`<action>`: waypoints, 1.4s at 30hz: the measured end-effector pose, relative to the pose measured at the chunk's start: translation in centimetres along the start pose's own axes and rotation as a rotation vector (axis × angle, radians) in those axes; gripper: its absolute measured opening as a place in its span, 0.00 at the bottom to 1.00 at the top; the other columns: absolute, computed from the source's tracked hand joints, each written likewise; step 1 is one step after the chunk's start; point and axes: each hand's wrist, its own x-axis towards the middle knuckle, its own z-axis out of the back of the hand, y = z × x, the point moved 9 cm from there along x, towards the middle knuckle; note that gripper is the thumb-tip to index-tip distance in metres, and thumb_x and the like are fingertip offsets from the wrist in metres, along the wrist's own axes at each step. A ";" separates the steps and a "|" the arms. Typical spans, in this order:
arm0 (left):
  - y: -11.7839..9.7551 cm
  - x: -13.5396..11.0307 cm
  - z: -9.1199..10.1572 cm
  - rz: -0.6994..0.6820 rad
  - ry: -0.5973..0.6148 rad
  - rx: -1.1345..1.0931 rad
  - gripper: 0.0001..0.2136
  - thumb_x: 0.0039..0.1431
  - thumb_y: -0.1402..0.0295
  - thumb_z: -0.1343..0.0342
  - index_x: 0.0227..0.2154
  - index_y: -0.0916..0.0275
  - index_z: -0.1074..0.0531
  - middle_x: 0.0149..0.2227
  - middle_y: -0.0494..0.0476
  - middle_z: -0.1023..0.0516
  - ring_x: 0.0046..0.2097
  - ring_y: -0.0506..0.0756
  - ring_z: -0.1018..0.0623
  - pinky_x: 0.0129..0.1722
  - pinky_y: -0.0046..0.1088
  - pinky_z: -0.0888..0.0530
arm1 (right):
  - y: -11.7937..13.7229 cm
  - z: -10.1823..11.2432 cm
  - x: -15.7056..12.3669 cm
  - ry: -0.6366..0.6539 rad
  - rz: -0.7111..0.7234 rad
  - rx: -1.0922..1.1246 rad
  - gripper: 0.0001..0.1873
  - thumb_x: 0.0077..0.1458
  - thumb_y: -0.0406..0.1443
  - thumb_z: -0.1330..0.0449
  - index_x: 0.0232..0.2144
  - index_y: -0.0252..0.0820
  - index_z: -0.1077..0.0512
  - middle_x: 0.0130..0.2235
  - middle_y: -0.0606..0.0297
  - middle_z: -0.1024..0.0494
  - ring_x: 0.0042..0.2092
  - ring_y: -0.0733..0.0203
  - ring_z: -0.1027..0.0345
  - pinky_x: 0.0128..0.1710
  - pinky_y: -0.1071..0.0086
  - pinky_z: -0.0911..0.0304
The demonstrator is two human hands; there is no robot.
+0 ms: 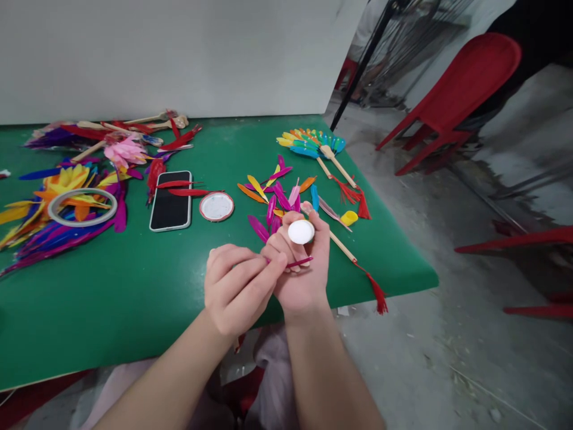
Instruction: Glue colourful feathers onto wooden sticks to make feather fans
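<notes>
Two hands are meeting just over the near edge of the green table (pixel 134 286), and I am watching them from the head camera. My right hand (pixel 301 272) is curling around a wooden stick (pixel 342 246) with a white disc (pixel 301 232) showing at the top of the fist; the stick's red tassel (pixel 378 294) is hanging off the table edge. My left hand (pixel 235 286) is pinching the end of a thin red feather (pixel 299 262) between thumb and forefinger, holding it against the right hand's fingers. Loose feathers (pixel 273 194) in pink, purple, orange and yellow are lying just beyond the hands. Farther back a finished feather fan (pixel 313 143) is resting with its own tassel. To the left I am seeing a round white lid (pixel 216 206), a black phone (pixel 171 200), and a roll of tape (pixel 82 206) sitting on a big heap of bright feathers. Red chairs (pixel 452 95) are standing on the concrete floor to the right.
</notes>
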 end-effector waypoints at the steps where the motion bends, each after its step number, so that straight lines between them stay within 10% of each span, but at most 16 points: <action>1: 0.0 0.0 0.1 -0.005 -0.005 0.001 0.11 0.46 0.82 0.41 0.35 0.67 0.26 0.25 0.53 0.26 0.32 0.51 0.28 0.31 0.30 0.28 | 0.0 0.0 0.0 -0.002 -0.001 -0.003 0.24 0.58 0.44 0.59 0.18 0.39 0.33 0.09 0.80 0.59 0.12 0.74 0.64 0.13 0.78 0.61; 42: 1.8 0.7 0.6 0.051 0.028 0.016 0.14 0.46 0.82 0.40 0.36 0.63 0.26 0.31 0.54 0.25 0.35 0.52 0.28 0.34 0.30 0.28 | 1.5 -0.2 -0.2 0.010 0.094 -0.325 0.18 0.55 0.45 0.52 0.19 0.44 0.35 0.07 0.79 0.54 0.12 0.72 0.67 0.10 0.79 0.65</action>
